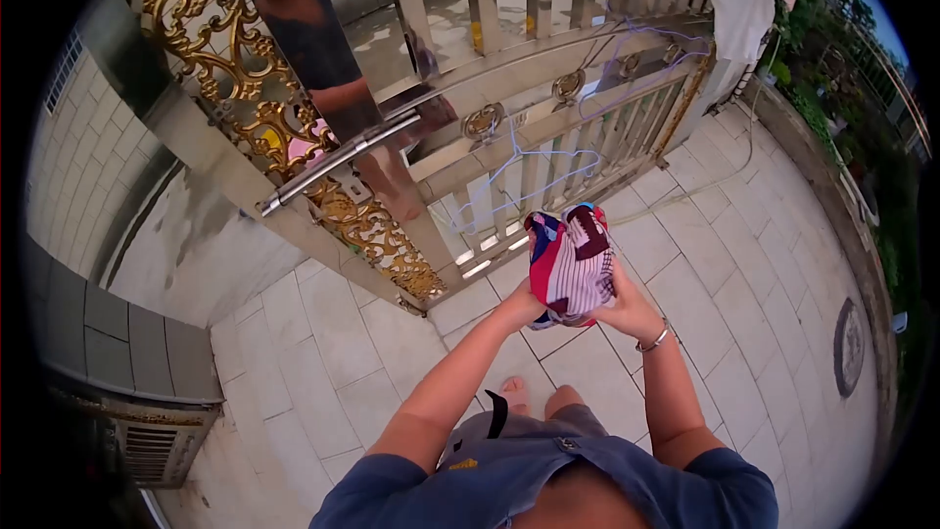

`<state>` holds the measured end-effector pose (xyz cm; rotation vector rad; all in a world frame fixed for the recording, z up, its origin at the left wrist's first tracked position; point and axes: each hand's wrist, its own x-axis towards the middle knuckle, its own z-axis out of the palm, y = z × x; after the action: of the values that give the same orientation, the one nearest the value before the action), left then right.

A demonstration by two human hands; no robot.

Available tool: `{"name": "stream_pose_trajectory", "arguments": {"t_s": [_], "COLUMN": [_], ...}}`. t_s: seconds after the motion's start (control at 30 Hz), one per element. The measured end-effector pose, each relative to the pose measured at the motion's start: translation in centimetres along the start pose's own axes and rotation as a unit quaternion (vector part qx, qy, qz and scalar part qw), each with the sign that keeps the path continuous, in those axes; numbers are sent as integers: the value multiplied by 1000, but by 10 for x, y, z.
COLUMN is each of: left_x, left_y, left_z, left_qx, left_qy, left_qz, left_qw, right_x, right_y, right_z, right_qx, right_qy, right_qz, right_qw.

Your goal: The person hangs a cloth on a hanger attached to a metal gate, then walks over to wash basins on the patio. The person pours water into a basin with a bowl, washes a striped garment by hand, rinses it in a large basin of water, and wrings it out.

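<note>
Patterned cloth (pixel 578 269): being held up in a bundle above the tiled floor (pixel 676 284), in front of the metal gate (pixel 534 57); whether the gate's lower edge is being touched cannot be told.
Left hand (pixel 526 306): being closed around the bundle's lower left side, the fingers being partly hidden by the cloth.
Right hand (pixel 627 309): being clamped on the lower right side, the thumb being laid along the edge; a bracelet (pixel 654 340) is being worn on that wrist.
Blue hanger (pixel 519 152): being carried by the gate, below its upper rail; no cloth is being borne by it.
Purple hangers (pixel 666 31): being carried near the gate's upper right corner, their exact number not being shown clearly.
White cloth (pixel 741 0): being hung beyond that corner.
Done: judging by this view, the patterned cloth is being fully supported by both hands.
Left: it is not yet being spread flat, and no hanger is being held.
</note>
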<state>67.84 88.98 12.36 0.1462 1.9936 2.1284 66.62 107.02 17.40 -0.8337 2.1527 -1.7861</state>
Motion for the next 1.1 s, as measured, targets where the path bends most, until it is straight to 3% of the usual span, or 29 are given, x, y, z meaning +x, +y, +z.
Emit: {"name": "stream_pose_trajectory", "arguments": {"t_s": [0.07,0.13,0.2,0.27,0.3,0.33,0.37,0.4,0.43,0.47,0.53,0.6,0.67,0.7,0.8,0.9,0.93,0.97,1.03,1.07,1.1], "left_x": [28,53,81,98,106,117,122,136,142,147,154,163,170,175,178,173,171,169,163,162,162], "left_y": [-9,-21,-35,-15,-26,-23,-22,-56,-47,-52,-72,-86,-83,-97,-94,-125,-127,-128,-114,-105,-90], "left_z": [-2,1,-12,-33,-42,-60,-71,-89,-92,-96,-101,-105,-110,-114,-110,-109,-108,-106,-98,-96,-96], "left_qx": [65,36,37,171,188,235,260,298,375,374,512,520,494,407,334,259,214,211,302,303,300], "left_qy": [-67,-59,-83,-189,-145,-167,-99,-10,61,62,250,280,233,266,307,280,259,264,308,311,330], "left_qz": [-13,-10,-38,-106,29,-87,-32,-133,-153,-158,96,110,-66,-190,-244,-228,-234,-236,-96,-98,-222], "left_qw": [996,998,995,961,971,954,960,945,912,912,816,800,835,853,857,896,912,911,897,895,867], "right_x": [12,28,45,64,79,92,104,114,128,140,157,183,202,210,238,263,282,294,297,292,289], "right_y": [33,53,67,94,88,107,138,157,141,132,144,152,188,186,196,224,209,212,209,205,198], "right_z": [2,-7,-25,-44,-44,-54,-61,-67,-67,-68,-60,-61,-60,-58,-58,-56,-53,-53,-51,-51,-51], "right_qx": [-94,124,175,302,329,329,298,266,148,0,-24,-146,-206,-229,-290,-419,-427,-437,-445,-477,-508], "right_qy": [60,61,92,140,197,189,227,264,268,261,217,114,-38,-67,-150,-290,-339,-341,-345,-324,-301], "right_qz": [67,165,218,312,262,266,198,128,81,2,-52,-194,-226,-248,-281,-2,171,205,236,198,159], "right_qw": [991,977,956,890,886,886,906,918,948,965,974,963,951,939,902,861,821,807,792,793,792]}}
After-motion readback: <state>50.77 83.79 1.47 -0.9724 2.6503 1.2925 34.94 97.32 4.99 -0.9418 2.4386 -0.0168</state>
